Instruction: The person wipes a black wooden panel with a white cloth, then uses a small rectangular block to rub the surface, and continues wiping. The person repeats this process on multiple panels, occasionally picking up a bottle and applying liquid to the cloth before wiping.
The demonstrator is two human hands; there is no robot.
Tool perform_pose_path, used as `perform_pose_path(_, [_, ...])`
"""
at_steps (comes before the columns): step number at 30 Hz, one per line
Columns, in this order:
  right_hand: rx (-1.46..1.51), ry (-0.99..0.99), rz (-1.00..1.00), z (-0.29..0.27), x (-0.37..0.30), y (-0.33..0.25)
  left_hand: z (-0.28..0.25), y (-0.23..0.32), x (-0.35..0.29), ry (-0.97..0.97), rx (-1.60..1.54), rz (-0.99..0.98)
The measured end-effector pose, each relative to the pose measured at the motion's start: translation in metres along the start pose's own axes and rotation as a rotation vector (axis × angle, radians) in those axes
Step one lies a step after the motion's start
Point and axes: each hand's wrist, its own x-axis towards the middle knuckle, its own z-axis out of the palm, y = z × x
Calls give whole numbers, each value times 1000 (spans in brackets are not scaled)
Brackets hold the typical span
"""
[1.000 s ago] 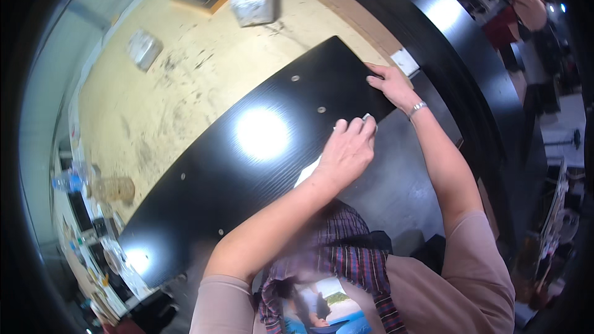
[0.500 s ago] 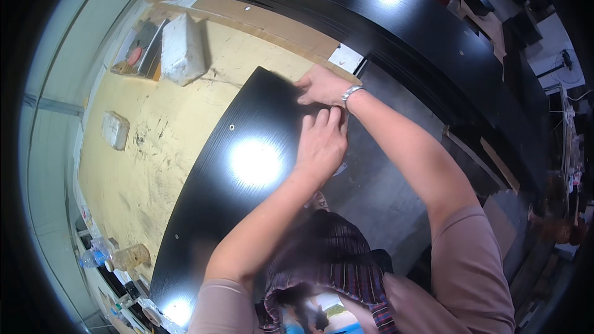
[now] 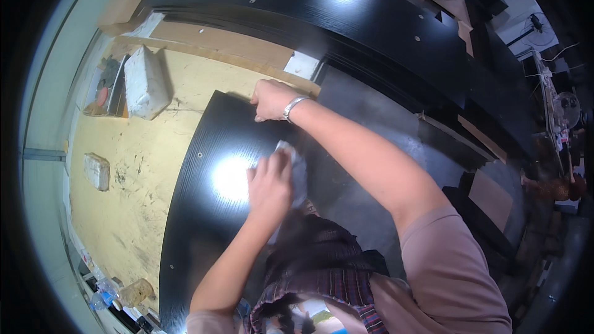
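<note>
A black wood-grain panel (image 3: 192, 210) with a curved left edge lies on a yellowish worktable. My left hand (image 3: 271, 187) is closed around a crumpled whitish cloth (image 3: 297, 176) by the panel's right edge. The cloth is slightly blurred and partly hidden behind the fingers. At the panel's far end, my right hand (image 3: 275, 100), with a silver bracelet at its wrist, has its fingers curled over the edge. Its fingertips are partly out of sight.
Beyond the worktable (image 3: 130, 222) lies a stack of long black panels (image 3: 334, 9). A white wrapped block (image 3: 145, 83), a smaller block (image 3: 96, 172) and an open box (image 3: 106, 89) sit on the left. Plastic bottles (image 3: 102, 297) stand at the lower left.
My left hand has moved nearer along the panel's right edge, and the cloth now shows in it. My right hand remains at the far end with its fingers more curled. The view has shifted.
</note>
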Motion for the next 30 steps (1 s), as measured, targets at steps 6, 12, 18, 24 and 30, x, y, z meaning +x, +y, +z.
perform_pose_path(6, [55, 8, -19, 1, -1, 7, -16, -2, -37, 3, 34, 2])
perform_pose_path(12, [28, -13, -9, 0, -2, 0, 0, 5, 18, 36, 56, 39])
perform_pose_path(18, [10, -51, -131, 5, 18, 15, -40, -7, -121, 4, 99, -85])
perform_pose_path(24, [28, -75, -219, 3, 25, 39, -81, -13, -316, 47, 260, -339])
perform_pose_path(30, [101, 34, -153, 16, 11, 30, -112, 11, -367, 30, 315, -599])
